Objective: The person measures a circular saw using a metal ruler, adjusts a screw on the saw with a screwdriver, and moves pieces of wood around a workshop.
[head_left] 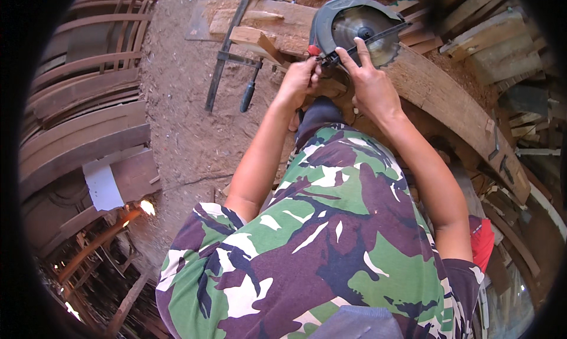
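Note:
A circular saw [359, 23] with a dark guard and a bare toothed blade lies on a long curved wooden plank [449, 97]. My left hand [300, 79] is closed around a small red-handled tool [313, 50] at the saw's lower left edge. My right hand [371, 85] rests against the saw from below, with two fingers stretched up along the thin dark bar in front of the blade. Both forearms reach up from my camouflage shirt. What the tool's tip touches is hidden by my fingers.
A long black bar clamp [226, 51] lies over wood blocks [254, 38] left of the saw. The floor [177, 114] is covered in sawdust. Curved wooden frames [88, 103] are stacked at the left, planks and offcuts [496, 38] at the right. A red cloth [481, 238] is by my right elbow.

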Demonstrator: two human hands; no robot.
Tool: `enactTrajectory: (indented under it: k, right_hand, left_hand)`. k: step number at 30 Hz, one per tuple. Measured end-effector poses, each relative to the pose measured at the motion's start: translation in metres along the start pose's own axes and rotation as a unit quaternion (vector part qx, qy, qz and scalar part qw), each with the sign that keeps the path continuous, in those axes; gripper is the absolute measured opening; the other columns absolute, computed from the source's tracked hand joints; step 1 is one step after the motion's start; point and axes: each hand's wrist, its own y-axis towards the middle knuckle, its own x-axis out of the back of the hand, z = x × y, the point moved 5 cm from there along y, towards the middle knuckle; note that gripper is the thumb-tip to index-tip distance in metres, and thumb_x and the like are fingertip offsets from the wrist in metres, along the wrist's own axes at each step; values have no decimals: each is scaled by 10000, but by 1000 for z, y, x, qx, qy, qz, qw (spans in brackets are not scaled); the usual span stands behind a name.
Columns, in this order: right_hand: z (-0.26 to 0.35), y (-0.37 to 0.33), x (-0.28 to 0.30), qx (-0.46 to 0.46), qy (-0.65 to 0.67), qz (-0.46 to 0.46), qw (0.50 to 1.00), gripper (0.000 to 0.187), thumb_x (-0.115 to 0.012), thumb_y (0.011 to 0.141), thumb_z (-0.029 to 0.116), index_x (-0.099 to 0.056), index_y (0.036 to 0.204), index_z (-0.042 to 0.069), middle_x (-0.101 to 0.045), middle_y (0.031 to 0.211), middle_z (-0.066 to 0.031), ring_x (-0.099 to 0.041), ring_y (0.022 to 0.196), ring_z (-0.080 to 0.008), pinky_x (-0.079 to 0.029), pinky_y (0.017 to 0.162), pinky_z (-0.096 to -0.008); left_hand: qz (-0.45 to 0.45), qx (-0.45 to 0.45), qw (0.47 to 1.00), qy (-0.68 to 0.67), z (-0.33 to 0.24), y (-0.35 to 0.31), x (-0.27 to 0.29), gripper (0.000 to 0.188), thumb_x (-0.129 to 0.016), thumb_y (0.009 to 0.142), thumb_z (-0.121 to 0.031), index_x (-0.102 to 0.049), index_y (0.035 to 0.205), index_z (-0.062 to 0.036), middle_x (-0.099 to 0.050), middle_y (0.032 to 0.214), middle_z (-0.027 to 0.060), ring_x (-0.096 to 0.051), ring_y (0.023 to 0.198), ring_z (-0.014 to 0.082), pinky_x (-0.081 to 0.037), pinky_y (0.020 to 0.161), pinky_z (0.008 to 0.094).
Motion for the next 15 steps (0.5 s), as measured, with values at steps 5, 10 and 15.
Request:
enactTrajectory:
  k: [5, 10, 15]
  right_hand:
    - [0, -1, 4, 12, -5, -19, 1000, 993, -760, 782, -76, -472, 1686, 217, -343, 1761, -298, -803, 975, -491, -696, 844, -540]
    - [-5, -5, 3, -10, 0, 1, 1000, 1029, -801, 744, -63, -481, 1681, 217, -296, 1780, -308, -811, 995, -459, -700, 836, -518]
    - [-12, -7, -1, -13, 24, -30, 999, 872, -705, 843, -49, -528, 1646, 240, -307, 1785, -284, -819, 955, -436, -702, 818, -519]
  left_hand:
    - [-198, -324, 920, 94, -39, -32, 8, 296, -702, 1077, -290, -763, 1071, 0, -780, 857, 115, -754, 746, 248, -580, 692, 394]
    - [-116, -256, 940, 194, -42, -19, 5, 289, -695, 1099, -282, -752, 1126, 0, -771, 867, 98, -735, 738, 208, -571, 673, 350]
    - [-12, -156, 965, 209, -49, 4, 25, 223, -729, 1090, -222, -757, 1079, -1, -783, 882, 89, -713, 724, 147, -555, 649, 292]
